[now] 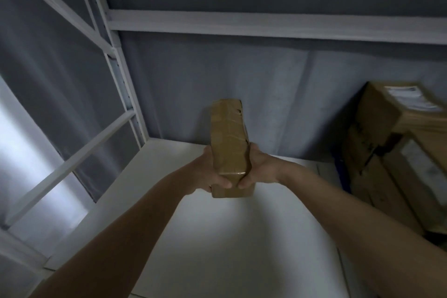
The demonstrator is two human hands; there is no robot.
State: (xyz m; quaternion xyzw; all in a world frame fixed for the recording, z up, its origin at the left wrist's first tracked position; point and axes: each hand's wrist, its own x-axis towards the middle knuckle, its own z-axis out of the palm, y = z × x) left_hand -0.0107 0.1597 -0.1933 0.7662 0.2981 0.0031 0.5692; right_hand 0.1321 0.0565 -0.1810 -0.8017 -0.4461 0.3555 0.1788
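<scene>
A long, narrow brown cardboard box (229, 143), wrapped in clear tape, is held out over a white shelf board (217, 237), its far end pointing at the grey back wall. My left hand (210, 176) grips its left side near the close end, thumb on top. My right hand (258, 169) grips the right side opposite, thumb also curled over the top edge. Both arms reach forward from the bottom of the head view. Whether the box touches the shelf cannot be told.
A stack of larger brown cardboard boxes (396, 159) with white labels fills the shelf's right side. White metal rack uprights and braces (125, 94) stand at the left, and a white crossbeam (266, 24) runs overhead. Grey fabric lines the back.
</scene>
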